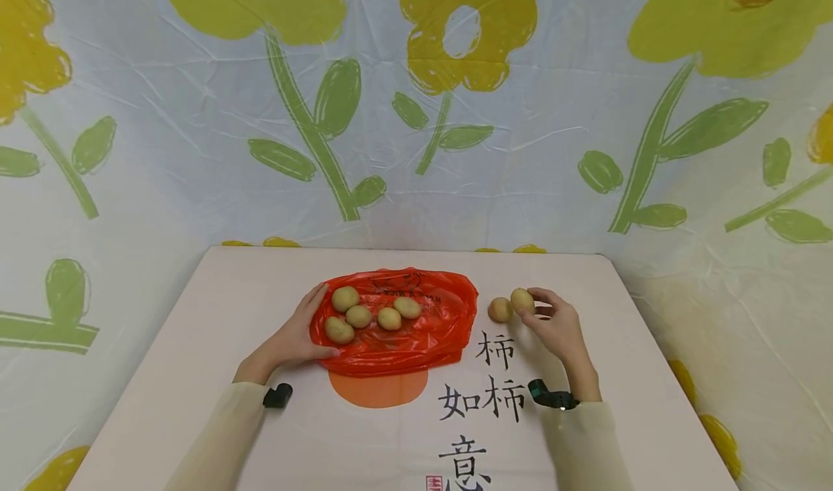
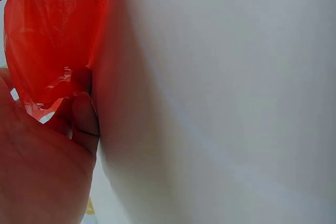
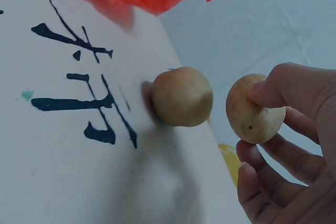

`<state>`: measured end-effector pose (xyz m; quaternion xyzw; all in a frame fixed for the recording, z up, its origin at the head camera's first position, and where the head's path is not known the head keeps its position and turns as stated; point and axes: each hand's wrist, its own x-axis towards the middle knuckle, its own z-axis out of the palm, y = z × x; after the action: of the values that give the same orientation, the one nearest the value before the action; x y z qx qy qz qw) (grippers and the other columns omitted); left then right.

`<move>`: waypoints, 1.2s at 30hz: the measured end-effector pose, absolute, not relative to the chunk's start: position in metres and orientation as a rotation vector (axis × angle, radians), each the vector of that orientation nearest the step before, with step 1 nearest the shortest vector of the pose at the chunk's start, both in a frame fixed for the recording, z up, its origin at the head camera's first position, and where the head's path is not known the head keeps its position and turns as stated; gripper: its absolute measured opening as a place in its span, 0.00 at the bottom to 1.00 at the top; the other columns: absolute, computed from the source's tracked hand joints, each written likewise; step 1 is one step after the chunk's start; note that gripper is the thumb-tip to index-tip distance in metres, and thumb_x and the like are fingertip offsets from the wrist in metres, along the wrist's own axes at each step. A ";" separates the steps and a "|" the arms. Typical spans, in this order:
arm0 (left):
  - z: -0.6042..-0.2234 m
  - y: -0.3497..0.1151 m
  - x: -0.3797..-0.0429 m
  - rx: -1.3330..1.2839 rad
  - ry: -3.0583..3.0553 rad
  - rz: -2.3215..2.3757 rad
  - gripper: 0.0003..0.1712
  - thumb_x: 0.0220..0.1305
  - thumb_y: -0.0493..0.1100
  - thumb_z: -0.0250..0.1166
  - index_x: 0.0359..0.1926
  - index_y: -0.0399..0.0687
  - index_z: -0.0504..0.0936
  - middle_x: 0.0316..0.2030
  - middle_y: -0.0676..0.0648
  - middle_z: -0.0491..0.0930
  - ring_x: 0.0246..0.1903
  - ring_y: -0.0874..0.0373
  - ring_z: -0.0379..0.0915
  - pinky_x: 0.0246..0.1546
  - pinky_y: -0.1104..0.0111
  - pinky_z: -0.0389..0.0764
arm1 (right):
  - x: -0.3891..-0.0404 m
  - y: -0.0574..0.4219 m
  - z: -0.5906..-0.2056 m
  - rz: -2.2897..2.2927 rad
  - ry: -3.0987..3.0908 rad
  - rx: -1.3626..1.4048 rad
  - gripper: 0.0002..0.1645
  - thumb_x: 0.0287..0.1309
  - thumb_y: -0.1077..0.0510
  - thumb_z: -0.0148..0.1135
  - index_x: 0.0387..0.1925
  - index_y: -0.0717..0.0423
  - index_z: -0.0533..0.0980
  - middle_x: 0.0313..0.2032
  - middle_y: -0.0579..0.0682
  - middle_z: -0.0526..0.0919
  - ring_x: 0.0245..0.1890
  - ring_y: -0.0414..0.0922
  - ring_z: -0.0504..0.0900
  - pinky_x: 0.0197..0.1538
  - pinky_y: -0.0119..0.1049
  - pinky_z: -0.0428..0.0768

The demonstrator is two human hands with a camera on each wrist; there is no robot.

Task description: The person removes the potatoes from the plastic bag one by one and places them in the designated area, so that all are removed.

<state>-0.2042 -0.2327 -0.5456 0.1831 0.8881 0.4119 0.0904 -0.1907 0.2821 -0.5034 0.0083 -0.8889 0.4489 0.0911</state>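
A red plastic bag lies spread on the table, with several small yellowish potatoes on it. My left hand holds the bag's left edge, thumb at the front and fingers at the back; in the left wrist view red plastic lies against the fingers. To the right of the bag, my right hand pinches one potato between thumb and fingers, raised off the table. Another potato rests on the table just left of it, with a gap between them in the right wrist view.
The pale tabletop bears black brush-written characters and an orange printed shape partly under the bag. Behind the table hangs a flower-printed cloth. Each wrist wears a dark strap.
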 end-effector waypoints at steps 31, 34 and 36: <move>-0.545 -0.233 -0.204 0.530 2.654 1.216 0.77 0.46 0.58 0.81 0.83 0.46 0.37 0.82 0.37 0.37 0.79 0.33 0.38 0.71 0.32 0.59 | -0.200 0.281 -0.525 1.323 -2.697 -0.341 0.30 0.63 0.56 0.68 0.62 0.66 0.75 0.58 0.69 0.82 0.56 0.63 0.84 0.47 0.30 0.79; -0.545 -0.233 -0.203 0.525 2.654 1.215 0.77 0.46 0.57 0.81 0.83 0.46 0.37 0.82 0.37 0.37 0.79 0.33 0.38 0.71 0.32 0.59 | -0.200 0.279 -0.525 1.328 -2.706 -0.351 0.30 0.62 0.55 0.68 0.62 0.66 0.75 0.58 0.69 0.82 0.57 0.63 0.83 0.50 0.36 0.82; -0.545 -0.233 -0.203 0.521 2.654 1.216 0.77 0.46 0.57 0.81 0.83 0.46 0.37 0.82 0.37 0.37 0.79 0.33 0.38 0.71 0.32 0.59 | -0.200 0.279 -0.526 1.324 -2.717 -0.347 0.30 0.62 0.55 0.68 0.62 0.66 0.76 0.58 0.69 0.82 0.57 0.63 0.83 0.51 0.39 0.82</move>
<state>-0.2028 -0.2330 -0.5449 0.1751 0.8915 0.4085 0.0879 -0.2001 0.2786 -0.5264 -0.1140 -0.8920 0.4347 0.0496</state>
